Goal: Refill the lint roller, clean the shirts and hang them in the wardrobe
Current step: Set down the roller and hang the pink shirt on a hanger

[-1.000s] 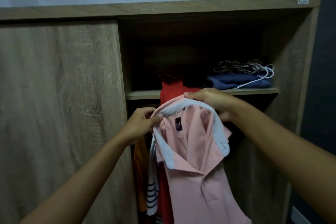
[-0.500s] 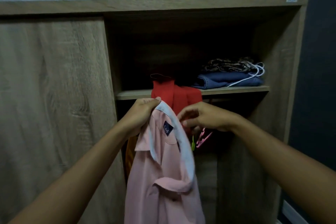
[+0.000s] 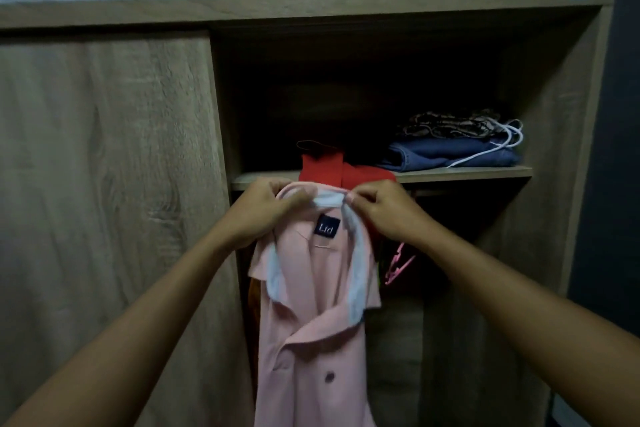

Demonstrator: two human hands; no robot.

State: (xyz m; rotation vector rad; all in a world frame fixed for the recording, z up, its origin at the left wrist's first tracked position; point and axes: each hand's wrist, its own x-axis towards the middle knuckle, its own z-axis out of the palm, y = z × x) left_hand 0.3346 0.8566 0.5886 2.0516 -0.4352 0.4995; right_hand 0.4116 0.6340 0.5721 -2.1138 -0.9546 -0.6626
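Wardrobe (image 3: 585, 149), wood-grain laminate, matte. Sliding door (image 3: 104, 184) closes the left half; the right half is open and dark inside. Left hand (image 3: 258, 215): fingers curled, pinching the left end of the collar (image 3: 355, 274). Pink shirt (image 3: 311, 340): soft knit polo with a pale blue collar, dark square neck label (image 3: 327, 227) and one dark button. It is held up in front of the open bay and hangs straight down, hiding most of the hanging clothes. A sliver of orange garment (image 3: 254, 295) shows at its left edge. Red garment (image 3: 332, 170) rises behind the collar and crosses the shelf (image 3: 467, 172) edge. Right hand (image 3: 384, 215): fingers curled, pinching the collar's right end. Half a second earlier this hand was off the shirt, and the left hand alone held it, bunched and turned sideways. Pink hanger (image 3: 398, 265), thin plastic, hangs below the right wrist. On the shelf, right: folded blue denim (image 3: 450, 156), a crumpled patterned cloth (image 3: 450, 123) on top, and a white cord (image 3: 498, 149) looped over both.
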